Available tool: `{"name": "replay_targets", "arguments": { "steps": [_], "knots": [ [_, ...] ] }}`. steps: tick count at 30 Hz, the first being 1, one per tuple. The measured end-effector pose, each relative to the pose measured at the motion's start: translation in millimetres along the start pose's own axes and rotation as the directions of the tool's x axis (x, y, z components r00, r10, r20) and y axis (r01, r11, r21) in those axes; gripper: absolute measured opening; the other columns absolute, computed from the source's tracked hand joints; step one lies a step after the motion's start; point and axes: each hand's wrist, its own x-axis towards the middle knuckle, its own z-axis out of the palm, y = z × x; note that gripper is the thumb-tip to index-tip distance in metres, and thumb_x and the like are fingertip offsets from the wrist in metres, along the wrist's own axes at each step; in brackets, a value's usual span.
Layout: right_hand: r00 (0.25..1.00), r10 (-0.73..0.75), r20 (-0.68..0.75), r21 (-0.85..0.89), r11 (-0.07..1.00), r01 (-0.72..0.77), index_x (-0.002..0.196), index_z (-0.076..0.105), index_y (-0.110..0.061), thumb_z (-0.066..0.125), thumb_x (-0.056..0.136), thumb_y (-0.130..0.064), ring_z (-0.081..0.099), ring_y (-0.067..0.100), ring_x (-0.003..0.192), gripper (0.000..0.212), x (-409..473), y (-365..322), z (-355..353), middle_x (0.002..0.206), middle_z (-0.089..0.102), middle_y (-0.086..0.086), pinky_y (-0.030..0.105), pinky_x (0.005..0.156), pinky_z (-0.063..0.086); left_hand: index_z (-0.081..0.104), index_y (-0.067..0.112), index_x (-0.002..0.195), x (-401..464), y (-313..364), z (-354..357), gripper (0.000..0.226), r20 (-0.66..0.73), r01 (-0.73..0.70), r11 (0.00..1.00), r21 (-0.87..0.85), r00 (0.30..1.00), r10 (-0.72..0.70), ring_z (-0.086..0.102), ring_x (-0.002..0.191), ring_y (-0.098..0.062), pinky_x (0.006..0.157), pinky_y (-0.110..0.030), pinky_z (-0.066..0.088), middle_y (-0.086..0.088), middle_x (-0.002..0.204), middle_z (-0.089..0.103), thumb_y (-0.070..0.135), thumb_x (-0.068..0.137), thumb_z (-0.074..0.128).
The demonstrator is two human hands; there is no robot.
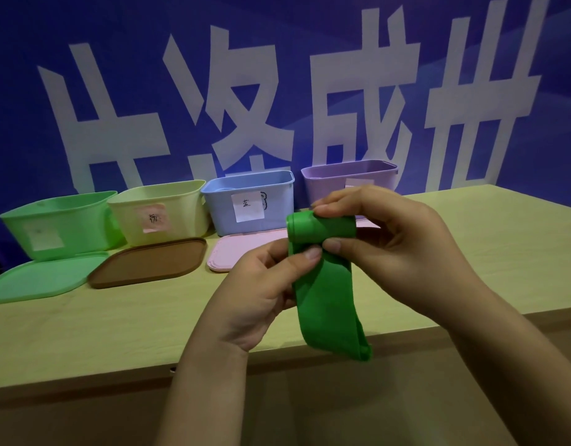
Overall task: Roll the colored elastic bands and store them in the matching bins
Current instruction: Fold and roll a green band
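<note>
1. Green band (322,284) is up in the air over the table (117,323) edge, top end part rolled, tail hanging loose.
2. My right hand (390,233) pinches the roll between thumb and fingers; my left hand (261,284) pinches the strip just below it.
3. Step: rolling. Next, I'd guess: wind in the tail, hold it tight.
4. Green bin (59,226) sits far left, open, well apart; yellow bin (162,210), blue bin (248,201), purple bin (348,175) and lids (149,262) alongside. Nothing seems to block the way.
</note>
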Motion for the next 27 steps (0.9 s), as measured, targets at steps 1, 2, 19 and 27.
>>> {"name": "replay_targets", "arguments": {
  "steps": [1,2,19,27],
  "knots": [
    [1.000,0.009,-0.005,0.011,1.000,-0.009,0.101,0.063,-0.023,0.070,0.076,0.000,0.059,0.005,0.106,0.035,-0.6,0.3,0.5,0.108,0.063,-0.009,0.018,0.083,0.053,0.077,0.015,0.083,-0.5,-0.7,0.9,0.014,-0.006,-0.011,1.000,0.014,1.000,0.011,0.071,0.080,-0.018,0.065,-0.028,0.057,-0.006,0.085,0.074,0.017,0.071,0.069],
    [1.000,0.014,-0.011,0.023,1.000,-0.014,0.100,0.063,-0.024,0.071,0.076,-0.001,0.060,0.005,0.105,0.034,-1.4,0.7,1.1,0.108,0.063,-0.009,0.019,0.083,0.053,0.077,0.016,0.082,-0.8,-1.7,1.3,0.017,-0.016,-0.022,0.999,0.032,1.000,0.023,0.071,0.080,-0.017,0.066,-0.027,0.057,-0.005,0.084,0.074,0.018,0.069,0.066],
    [0.996,-0.074,-0.039,-0.130,0.989,0.069,0.097,0.065,-0.011,0.065,0.074,-0.004,0.058,0.005,0.103,0.023,-12.9,7.7,3.7,0.104,0.058,-0.009,0.016,0.083,0.052,0.076,0.018,0.079,-8.5,-9.4,7.2,0.030,-0.079,-0.153,0.960,0.234,0.981,0.175,0.071,0.077,-0.016,0.066,-0.027,0.054,-0.004,0.080,0.075,0.043,0.064,0.072],
    [0.996,0.061,0.063,0.109,0.992,-0.068,0.103,0.066,-0.022,0.068,0.081,-0.016,0.057,0.004,0.109,0.024,-17.6,1.8,-0.1,0.112,0.061,-0.008,0.014,0.083,0.050,0.077,0.025,0.075,-12.1,-10.3,8.4,0.027,-0.121,-0.162,0.967,0.197,0.975,0.188,0.072,0.078,-0.017,0.068,-0.027,0.056,-0.003,0.079,0.075,0.040,0.055,0.071]
  ]
}}
